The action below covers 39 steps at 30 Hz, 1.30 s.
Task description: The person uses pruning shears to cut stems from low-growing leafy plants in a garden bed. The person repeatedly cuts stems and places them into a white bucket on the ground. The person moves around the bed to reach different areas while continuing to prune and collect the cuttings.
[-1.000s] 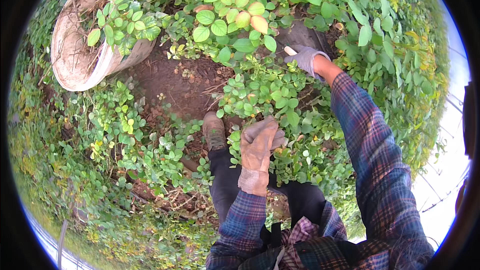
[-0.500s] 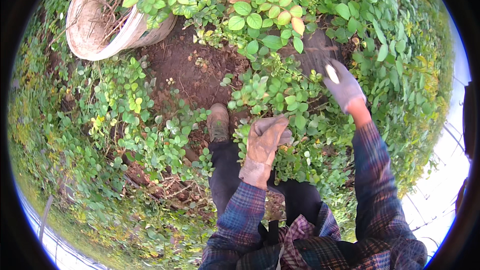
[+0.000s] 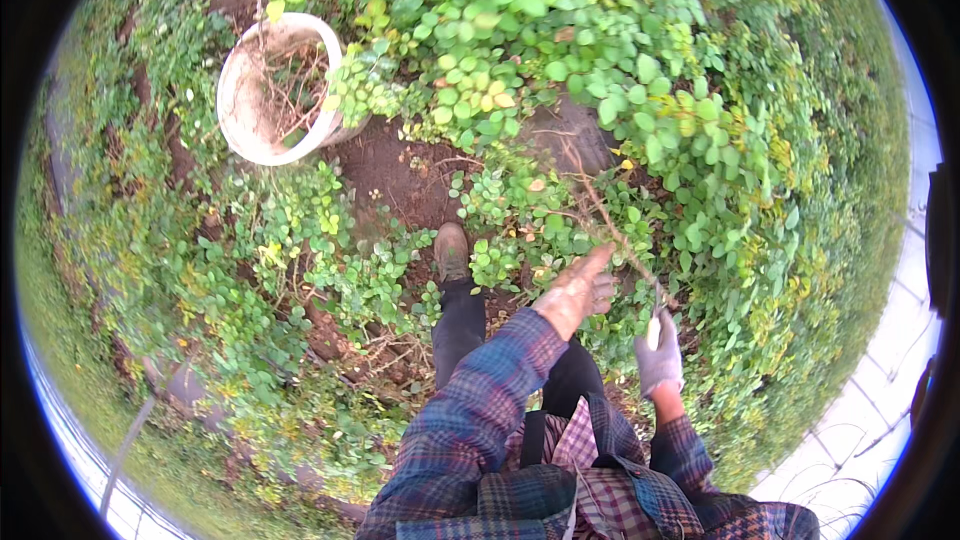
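Observation:
My left hand [image 3: 575, 292], in a brown glove, is raised in front of my knees and grips a thin brown stem [image 3: 598, 202] that runs up into the leafy vines [image 3: 560, 60]. My right hand [image 3: 659, 360], in a grey glove, is close to my body at the lower right. It is closed around a small pale-handled tool [image 3: 654, 328] that points upward beside the stem. My dark boot [image 3: 452, 250] stands on bare soil [image 3: 390, 172] among the plants.
A white bucket [image 3: 238, 105] holding dry roots and stems lies tilted at the upper left, on the edge of the soil patch. Dense green ground cover surrounds me on all sides. Pale paving [image 3: 880, 420] runs along the lower right.
My right hand has drawn back from the far vines to near my body. My left hand has lifted and now grips a long brown stem. The view has shifted, so the bucket sits nearer the middle.

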{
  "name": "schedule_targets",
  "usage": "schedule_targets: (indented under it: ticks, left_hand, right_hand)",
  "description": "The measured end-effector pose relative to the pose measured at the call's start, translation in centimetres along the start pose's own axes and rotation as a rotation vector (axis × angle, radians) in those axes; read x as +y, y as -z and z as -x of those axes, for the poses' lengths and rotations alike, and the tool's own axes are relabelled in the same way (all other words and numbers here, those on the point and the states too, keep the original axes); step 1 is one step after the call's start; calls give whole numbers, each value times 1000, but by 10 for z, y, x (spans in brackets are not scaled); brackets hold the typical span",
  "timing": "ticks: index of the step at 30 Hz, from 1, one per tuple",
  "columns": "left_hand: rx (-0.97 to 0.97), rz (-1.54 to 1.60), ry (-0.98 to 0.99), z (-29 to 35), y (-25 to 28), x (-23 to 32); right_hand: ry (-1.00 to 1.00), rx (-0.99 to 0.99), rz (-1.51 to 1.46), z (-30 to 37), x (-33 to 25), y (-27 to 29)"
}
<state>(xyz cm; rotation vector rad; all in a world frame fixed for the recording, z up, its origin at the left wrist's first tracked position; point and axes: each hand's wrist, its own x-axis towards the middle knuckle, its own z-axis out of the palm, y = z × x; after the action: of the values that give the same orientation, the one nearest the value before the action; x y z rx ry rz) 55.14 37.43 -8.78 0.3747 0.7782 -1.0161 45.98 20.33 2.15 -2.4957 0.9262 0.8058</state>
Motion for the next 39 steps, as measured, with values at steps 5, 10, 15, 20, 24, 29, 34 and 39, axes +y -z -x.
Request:
schedule_targets:
  ticks: [5,10,15,20,24,29,34,39]
  left_hand:
    - [-3,-221,148,5,-41,-61]
    - [4,34,-120,50,-58,-79]
    - [188,-308,-844,136,-48,35]
    - [886,-292,-1252,215,15,188]
    - [638,-281,-1605,263,63,287]
    - [912,-155,-1657,241,97,393]
    - [978,-195,-1293,199,132,418]
    - [943,78,-840,185,182,424]
  right_hand:
    - [-262,-53,-380,97,60,-13]
    - [-70,-258,-528,134,73,-4]
    - [224,-453,-128,84,57,3]
    - [234,-393,-436,55,43,-35]
    - [181,-448,-239,45,28,-50]
    - [39,-568,-356,37,-55,-69]
    - [148,-579,-93,7,-169,-85]
    - [366,-395,-68,-41,-287,-74]
